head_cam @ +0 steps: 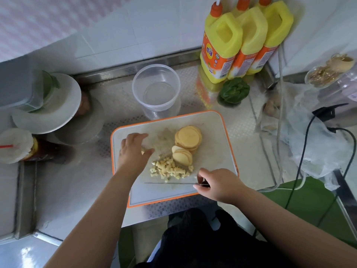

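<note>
The knife [170, 183] lies level over the near part of the cutting board [212, 132], its thin blade running leftward out of the right hand [216, 183], which grips the handle with fingers curled round it. Just beyond the blade sits a pile of diced potato [170, 170], close to the steel but apart from it. Behind the dice lean a few fanned potato slices [182, 156], and behind those a round stack of slices [188, 137]. The left hand [133, 149] rests on the board's far left part, left of the dice, fingers bent over a small yellowish piece [143, 151]; whether it pinches the piece I cannot tell. Past the board on the metal surface [77, 180] stands a clear tub [156, 88], with three yellow bottles [222, 45] and a green vegetable [234, 90] to its right, white plates [63, 113] to its left
</note>
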Demonstrator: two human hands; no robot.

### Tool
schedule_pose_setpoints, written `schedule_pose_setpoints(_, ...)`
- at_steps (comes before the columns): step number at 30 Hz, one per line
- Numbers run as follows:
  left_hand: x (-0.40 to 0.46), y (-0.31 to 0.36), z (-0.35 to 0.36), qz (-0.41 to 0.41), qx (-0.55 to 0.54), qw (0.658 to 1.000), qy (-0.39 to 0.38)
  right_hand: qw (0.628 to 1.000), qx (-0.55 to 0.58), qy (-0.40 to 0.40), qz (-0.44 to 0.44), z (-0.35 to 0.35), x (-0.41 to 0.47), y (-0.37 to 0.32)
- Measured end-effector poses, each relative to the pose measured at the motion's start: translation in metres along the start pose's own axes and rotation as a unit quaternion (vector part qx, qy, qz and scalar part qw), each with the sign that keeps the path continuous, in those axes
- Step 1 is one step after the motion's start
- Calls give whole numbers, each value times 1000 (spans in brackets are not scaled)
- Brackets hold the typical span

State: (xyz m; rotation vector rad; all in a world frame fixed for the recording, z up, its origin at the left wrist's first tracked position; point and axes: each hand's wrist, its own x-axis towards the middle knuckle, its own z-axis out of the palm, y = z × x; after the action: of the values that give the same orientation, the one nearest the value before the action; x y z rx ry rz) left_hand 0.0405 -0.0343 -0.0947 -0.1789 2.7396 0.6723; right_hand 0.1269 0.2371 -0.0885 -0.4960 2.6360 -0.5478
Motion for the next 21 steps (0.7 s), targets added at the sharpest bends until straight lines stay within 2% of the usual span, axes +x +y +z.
schedule_pose_setpoints(2, 5, 19, 3, 58, -15, 997, -50, 999, 20, 1, 30, -6, -6, 11)
schedule_pose_setpoints(7, 17, 35, 18, 56, -120, 978, -160, 995, 44, 58, 61, -15, -25, 43)
schedule_pose_setpoints(11, 13, 43, 38, 52, -92, 979, -176, 984, 45, 168, 40, -13, -37, 59)
schedule_pose_setpoints(16, 5, 49, 44, 69, -21, 984, -163, 949, 111, 284, 83, -15, -44, 61)
schedule_pose_setpoints(19, 7, 53, 21, 54, -52, 972, -225, 927, 173, 317, 102, -22, -41, 58)
schedule_pose_setpoints(21, 7, 60, 0, 34, -126, 957, -260, 910, 219, 327, 131, -27, -35, 56)
